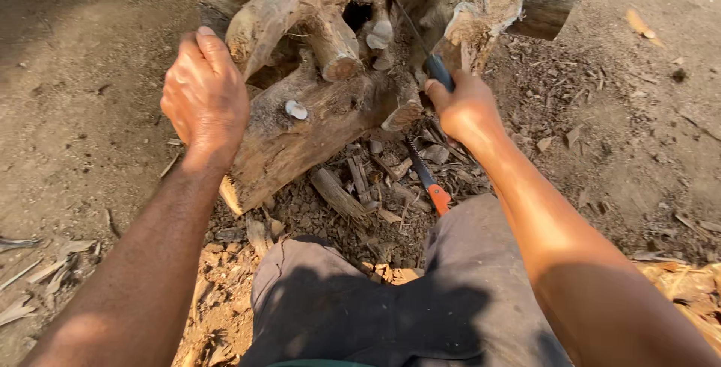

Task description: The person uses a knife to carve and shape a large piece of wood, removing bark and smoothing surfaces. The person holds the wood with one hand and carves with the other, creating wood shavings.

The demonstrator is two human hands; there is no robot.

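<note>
Handsaw [432, 63], dark-handled with a thin blade, is sitting in the right hand [464, 108], whose fingers are wrapping shut around the grip, blade running up into the tree stump [330, 104]. Judged light but flexible, it is best held at the handle. Left hand [204, 96] is hovering loosely curled, empty, beside the stump. An orange-handled folding saw [428, 179] is lying among wood chips [360, 187] on the ground.

Single head-worn view, looking steeply down and forward from close above the hands [338, 100], onto a stump [330, 104] and dirt ground [82, 134].
</note>
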